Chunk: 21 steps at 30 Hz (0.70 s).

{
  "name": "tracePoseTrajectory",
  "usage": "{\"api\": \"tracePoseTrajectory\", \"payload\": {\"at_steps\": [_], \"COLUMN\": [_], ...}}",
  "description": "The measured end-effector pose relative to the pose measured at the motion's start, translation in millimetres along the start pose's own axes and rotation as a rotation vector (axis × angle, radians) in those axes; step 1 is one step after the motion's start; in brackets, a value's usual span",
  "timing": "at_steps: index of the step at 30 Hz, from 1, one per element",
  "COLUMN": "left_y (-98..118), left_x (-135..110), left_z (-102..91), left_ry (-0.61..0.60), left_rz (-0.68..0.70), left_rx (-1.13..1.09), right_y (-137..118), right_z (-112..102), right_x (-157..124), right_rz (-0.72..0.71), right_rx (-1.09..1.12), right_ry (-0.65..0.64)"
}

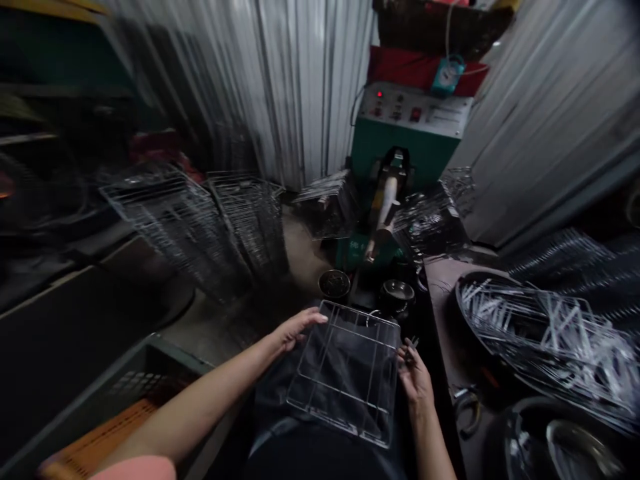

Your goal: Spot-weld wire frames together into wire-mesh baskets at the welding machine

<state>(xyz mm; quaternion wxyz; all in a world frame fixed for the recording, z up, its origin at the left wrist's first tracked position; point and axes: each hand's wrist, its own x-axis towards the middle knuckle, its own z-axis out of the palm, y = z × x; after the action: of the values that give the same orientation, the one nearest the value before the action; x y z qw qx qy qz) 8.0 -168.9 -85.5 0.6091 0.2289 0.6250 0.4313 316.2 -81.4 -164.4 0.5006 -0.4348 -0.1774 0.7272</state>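
A rectangular wire rack (345, 387) with a few cross wires is tilted above a dark apron over my lap. My left hand (296, 330) pinches its upper left corner between thumb and fingers. At the rack's right edge is my right hand (416, 379), its fingers curled against the frame. A small shiny bit shows by those fingertips, too small to name. Just beyond the rack stand two round dark containers, a left one (334, 284) and a right one (399, 291) with a shiny rim.
Ahead stands a green machine (430, 140) with a control panel and an electrode-like arm (387, 203). Stacked wire racks (170, 213) stand at left. To the right, a large basin (463, 313) holds many metal wires beside pliers (469, 408). A crate (165, 350) is lower left.
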Motion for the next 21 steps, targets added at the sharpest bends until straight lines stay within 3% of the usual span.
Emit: {"api": "tracePoseTrajectory", "payload": {"at_steps": [6, 13, 17, 21], "left_y": [-5.7, -25.5, -18.1, -14.8], "left_x": [-46.0, -71.3, -64.1, -21.4], "left_z": [-7.3, -18.4, -13.7, 0.7], "left_ry": [-0.102, -0.044, -0.010, 0.014], "left_rz": [0.204, 0.323, 0.177, -0.011], "left_rx": [-0.109, -0.279, -0.153, 0.055], "right_y": [-4.4, -18.8, -23.8, -28.5], "right_z": [0.3, 13.6, 11.7, -1.7], "right_x": [-4.4, -34.3, -51.1, -61.2], "right_rz": [-0.021, -0.057, -0.123, -0.246], "right_rx": [-0.097, -0.074, -0.089, -0.256], "right_ry": [-0.033, -0.040, 0.016, 0.148]}}
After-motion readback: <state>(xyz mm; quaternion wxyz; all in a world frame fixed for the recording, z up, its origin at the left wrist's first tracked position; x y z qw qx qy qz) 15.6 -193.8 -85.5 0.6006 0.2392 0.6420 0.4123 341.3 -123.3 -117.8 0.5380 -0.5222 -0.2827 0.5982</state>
